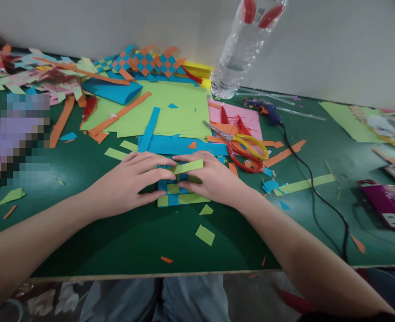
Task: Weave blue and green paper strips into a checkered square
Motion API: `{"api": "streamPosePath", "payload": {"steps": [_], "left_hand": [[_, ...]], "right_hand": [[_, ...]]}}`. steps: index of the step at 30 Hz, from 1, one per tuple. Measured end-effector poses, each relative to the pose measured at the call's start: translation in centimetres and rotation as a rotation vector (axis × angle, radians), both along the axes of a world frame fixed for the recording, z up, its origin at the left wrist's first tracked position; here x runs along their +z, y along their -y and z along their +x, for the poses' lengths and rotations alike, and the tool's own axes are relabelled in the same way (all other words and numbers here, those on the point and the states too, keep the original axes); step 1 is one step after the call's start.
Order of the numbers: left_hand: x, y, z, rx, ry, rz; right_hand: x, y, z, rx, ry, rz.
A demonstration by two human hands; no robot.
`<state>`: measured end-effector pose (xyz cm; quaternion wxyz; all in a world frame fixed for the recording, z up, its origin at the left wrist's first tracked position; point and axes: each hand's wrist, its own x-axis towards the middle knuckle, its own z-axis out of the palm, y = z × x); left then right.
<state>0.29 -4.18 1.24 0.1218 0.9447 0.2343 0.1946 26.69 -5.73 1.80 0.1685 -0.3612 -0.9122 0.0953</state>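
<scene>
A small checkered weave of blue and light-green paper strips (173, 199) lies flat on the table between my hands. My left hand (135, 181) rests at its left side, fingers spread and fingertips on the paper. From the right, my right hand (210, 179) touches the weave with bent, parted fingers. One loose light-green paper strip (192, 166) slants up across the right fingers, its left end by my left fingertips. Part of the weave is hidden beneath both hands. Just beyond them lies blue paper (180, 145) with a blue strip (150, 129) on it.
Scissors (247, 150) with red and yellow handles lie beyond my right hand. Behind are green sheets (170, 116), a tilted-looking water bottle (242, 53) and finished woven pieces (146, 61). A glue gun (267, 111) trails a black cord (304, 165). Paper scraps (205, 235) litter the table.
</scene>
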Motion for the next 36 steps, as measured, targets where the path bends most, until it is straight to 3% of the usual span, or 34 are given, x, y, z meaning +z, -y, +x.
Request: {"api": "streamPosePath", "payload": {"steps": [12, 18, 24, 36], "left_hand": [[0.36, -0.06, 0.13, 0.124, -0.004, -0.041], [0.67, 0.27, 0.21, 0.089, 0.008, -0.086], [0.19, 0.13, 0.1, -0.02, 0.002, -0.017], [0.26, -0.13, -0.03, 0.022, -0.01, 0.051]], "right_hand": [[-0.24, -0.08, 0.1, 0.01, 0.008, -0.006], [-0.09, -0.02, -0.07, 0.002, -0.006, -0.024], [0.14, -0.01, -0.33, 0.004, 0.041, -0.038], [0.06, 0.05, -0.22, 0.011, 0.066, -0.058]]}}
